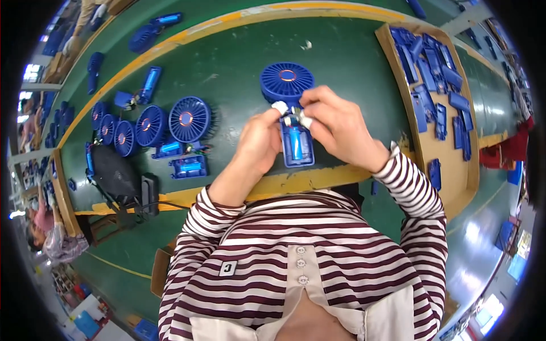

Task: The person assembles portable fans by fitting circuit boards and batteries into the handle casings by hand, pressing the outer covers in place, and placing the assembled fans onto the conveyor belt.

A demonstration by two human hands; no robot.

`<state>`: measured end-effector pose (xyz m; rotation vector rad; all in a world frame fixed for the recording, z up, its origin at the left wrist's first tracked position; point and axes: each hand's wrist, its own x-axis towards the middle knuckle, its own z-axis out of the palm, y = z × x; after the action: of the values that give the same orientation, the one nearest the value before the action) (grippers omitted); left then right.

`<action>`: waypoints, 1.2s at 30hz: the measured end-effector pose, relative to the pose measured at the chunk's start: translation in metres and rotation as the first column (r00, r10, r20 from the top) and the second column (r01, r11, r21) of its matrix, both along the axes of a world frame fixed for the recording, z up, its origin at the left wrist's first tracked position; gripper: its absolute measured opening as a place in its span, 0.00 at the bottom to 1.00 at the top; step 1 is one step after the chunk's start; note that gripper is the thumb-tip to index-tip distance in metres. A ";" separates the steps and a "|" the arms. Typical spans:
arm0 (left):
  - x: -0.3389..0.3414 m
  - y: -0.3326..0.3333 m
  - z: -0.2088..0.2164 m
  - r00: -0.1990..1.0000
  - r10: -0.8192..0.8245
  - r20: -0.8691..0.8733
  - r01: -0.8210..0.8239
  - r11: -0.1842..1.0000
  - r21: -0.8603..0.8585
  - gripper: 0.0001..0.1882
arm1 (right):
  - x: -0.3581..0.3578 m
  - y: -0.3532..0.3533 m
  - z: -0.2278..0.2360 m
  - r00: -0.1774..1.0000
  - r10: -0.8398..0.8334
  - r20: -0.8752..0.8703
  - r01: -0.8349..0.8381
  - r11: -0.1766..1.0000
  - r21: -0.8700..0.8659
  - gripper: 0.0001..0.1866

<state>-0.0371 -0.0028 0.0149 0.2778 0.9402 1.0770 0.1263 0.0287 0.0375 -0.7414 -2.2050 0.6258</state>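
A blue handheld fan [286, 81] lies on the green table in front of me, its round grille away from me. Its handle [297, 154] is uncovered and points toward me, with a light-blue cylindrical battery [296, 138] inside. My left hand [259, 138] grips the handle's left side near the neck, a white cover on its thumb tip. My right hand [341, 126] is closed in a pinch over the neck, also with a white fingertip cover. Small wires and parts show between the fingertips; what exactly the right fingers pinch is hidden.
Several blue fans [190, 119] stand at left, some with exposed batteries. Beside them are a black bag-like object [115, 173] and a black device with a cable [149, 193]. A cardboard tray [455, 184] of blue handle covers is at right. A yellow-edged line [227, 24] borders the far side.
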 end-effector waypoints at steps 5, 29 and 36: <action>0.000 -0.003 0.004 0.992 -0.120 0.044 0.120 0.993 0.003 0.19 | 0.003 0.006 -0.008 1.000 0.004 -0.022 -0.006 0.997 -0.073 0.03; 0.000 -0.012 -0.001 0.991 -0.133 -0.026 0.134 0.991 0.022 0.19 | 0.003 -0.001 -0.005 0.983 0.107 0.151 -0.107 0.994 -0.006 0.04; -0.002 -0.013 -0.006 0.993 -0.099 -0.064 0.099 0.995 -0.006 0.16 | 0.000 -0.001 -0.002 0.967 0.128 0.219 -0.141 0.989 0.043 0.06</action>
<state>-0.0391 -0.0160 0.0088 0.3551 0.9748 0.9802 0.1263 0.0276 0.0352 -0.6593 -2.4790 0.5674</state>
